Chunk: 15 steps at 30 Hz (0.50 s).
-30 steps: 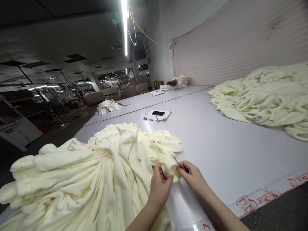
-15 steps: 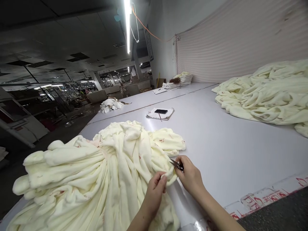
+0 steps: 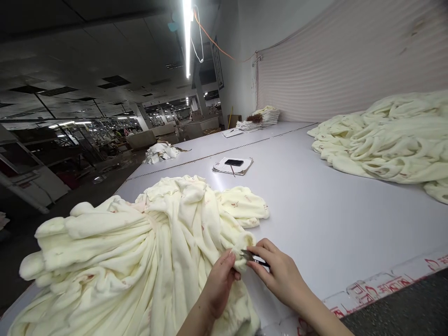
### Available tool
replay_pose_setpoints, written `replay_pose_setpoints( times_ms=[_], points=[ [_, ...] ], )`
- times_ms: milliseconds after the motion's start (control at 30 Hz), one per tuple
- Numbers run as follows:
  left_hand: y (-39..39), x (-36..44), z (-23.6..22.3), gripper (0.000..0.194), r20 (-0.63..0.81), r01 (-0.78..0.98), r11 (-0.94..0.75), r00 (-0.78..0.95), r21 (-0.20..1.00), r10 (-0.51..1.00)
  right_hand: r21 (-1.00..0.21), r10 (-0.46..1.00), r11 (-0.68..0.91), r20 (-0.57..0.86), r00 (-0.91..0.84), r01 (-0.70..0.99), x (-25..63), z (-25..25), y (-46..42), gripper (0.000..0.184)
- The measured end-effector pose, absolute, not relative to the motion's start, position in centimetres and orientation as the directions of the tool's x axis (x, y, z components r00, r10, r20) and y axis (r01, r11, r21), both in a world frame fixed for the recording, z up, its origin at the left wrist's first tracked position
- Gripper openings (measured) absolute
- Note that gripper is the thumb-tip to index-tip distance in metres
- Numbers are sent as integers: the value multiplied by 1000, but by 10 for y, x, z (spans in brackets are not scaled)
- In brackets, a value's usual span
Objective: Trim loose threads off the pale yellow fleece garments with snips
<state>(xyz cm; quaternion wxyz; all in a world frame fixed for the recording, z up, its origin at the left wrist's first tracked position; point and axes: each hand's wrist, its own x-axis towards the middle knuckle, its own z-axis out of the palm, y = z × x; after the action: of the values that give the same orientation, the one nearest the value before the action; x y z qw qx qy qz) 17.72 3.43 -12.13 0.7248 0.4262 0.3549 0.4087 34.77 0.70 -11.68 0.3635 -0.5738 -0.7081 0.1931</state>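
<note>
A pale yellow fleece garment (image 3: 175, 233) with small pinkish prints lies bunched in deep folds on the left of the table. My left hand (image 3: 221, 280) pinches an edge of it near the garment's right side. Just to the right, my right hand (image 3: 278, 270) grips a pair of thread snips (image 3: 255, 257) between thumb and fingers. The snips' blades point left, at the fabric edge beside my left fingertips. Whether the blades touch the cloth, I cannot tell.
A big heap of similar pale yellow fabric (image 3: 388, 137) lies at the right on the white table (image 3: 301, 200). Ahead are a phone (image 3: 234, 162) on papers (image 3: 220, 166), white scraps (image 3: 161, 152) and stacked cloth (image 3: 268, 115). The table's taped front edge (image 3: 381, 287) is at lower right.
The snips have shifted slightly left and down, and their blades now point at the fabric edge by my left fingers. My right hand's fingers have spread a little around the handles.
</note>
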Motion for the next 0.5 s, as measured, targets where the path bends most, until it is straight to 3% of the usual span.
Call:
replay_pose_setpoints(
  times_ms=[167, 367, 500],
  points=[
    [36, 174, -122, 24, -172, -261, 294, 408, 919, 897, -739, 970, 213, 239, -47, 639, 345, -120, 11, 23],
    [31, 178, -122, 28, -168, -223, 276, 408, 935, 897, -710, 967, 215, 251, -44, 671, 346, -117, 4, 22],
    [31, 183, -120, 34, -164, -90, 209, 357, 974, 920, -775, 963, 233, 270, -25, 588, 345, -121, 10, 23]
  ],
)
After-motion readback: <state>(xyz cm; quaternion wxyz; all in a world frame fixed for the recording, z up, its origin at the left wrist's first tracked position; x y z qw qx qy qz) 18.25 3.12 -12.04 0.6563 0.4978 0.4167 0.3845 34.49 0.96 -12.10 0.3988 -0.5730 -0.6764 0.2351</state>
